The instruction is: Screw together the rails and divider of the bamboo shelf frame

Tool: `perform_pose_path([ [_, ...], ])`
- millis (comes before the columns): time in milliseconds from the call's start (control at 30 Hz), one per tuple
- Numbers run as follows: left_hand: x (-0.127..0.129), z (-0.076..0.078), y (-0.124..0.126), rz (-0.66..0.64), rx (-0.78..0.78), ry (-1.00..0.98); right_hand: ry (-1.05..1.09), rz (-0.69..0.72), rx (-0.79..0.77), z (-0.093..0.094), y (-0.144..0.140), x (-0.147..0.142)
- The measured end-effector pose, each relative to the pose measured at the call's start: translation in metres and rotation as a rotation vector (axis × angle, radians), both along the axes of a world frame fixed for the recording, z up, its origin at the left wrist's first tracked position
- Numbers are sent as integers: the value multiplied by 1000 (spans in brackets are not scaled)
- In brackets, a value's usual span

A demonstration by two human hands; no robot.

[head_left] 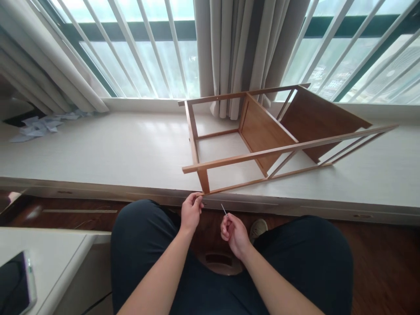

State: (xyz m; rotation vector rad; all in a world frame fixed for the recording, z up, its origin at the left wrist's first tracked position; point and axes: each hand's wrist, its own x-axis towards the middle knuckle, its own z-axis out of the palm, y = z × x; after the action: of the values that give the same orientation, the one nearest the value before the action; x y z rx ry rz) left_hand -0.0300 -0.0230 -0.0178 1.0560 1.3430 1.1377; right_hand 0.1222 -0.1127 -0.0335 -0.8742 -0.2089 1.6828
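Wooden frame (282,149), two panels (265,131), one rod (224,210), two hands (235,232)

Warm brown was shown by the wooden frame (244,158), and a darker, reddish brown by its end panel (324,118). Pale grey was seen on the thin rod (224,209). The ledge (147,144) was finished in off-white. The middle curtain (223,52) was coloured grey-beige and striped with a darker grey band. Green was noted on the window frame (187,30), white on the bars (126,35). Dark navy was displayed by the trousers (305,258), red-brown by the floor (380,258).
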Motion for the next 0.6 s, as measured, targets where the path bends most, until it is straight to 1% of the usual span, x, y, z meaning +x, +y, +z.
perform_pose_path([
  [133,-23,8,11,60,-16,21,-26,-32,15,3,1,0],
  [333,-52,20,20,75,-64,47,-61,-50,28,3,1,-1],
  [467,-75,26,32,102,-79,83,-81,-48,43,4,1,-1],
  [600,-101,34,46,139,-94,132,-100,-49,84,10,2,3],
])
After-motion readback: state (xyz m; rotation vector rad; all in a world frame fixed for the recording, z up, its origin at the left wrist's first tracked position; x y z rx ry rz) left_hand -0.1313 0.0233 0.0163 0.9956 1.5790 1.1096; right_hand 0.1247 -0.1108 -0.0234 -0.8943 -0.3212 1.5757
